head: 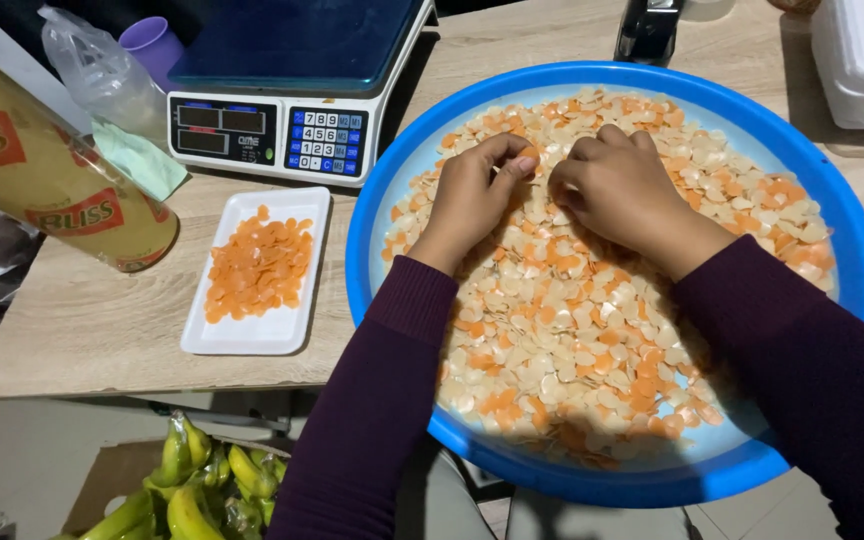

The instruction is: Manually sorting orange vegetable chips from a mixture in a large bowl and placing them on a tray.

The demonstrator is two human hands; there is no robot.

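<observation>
My hands, left and right, pinch at chips, seemingly orange ones, mid-frame in the blue basin; the white tray at left holds few, most remain mixed.

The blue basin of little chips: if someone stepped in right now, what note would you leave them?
Left hand: in the blue basin, fingers pinched together over the mixed chips; whether it holds one cannot be told.
Right hand: curled, knuckles up, resting on the chips beside the left.
Things: orange and cream chips lie mixed across the basin. The white tray, left of the basin on the wooden table, holds only orange chips. A scale stands behind the tray.
Done: one heap of orange chips on the tray.
Left: many orange chips remain among the cream ones.
</observation>
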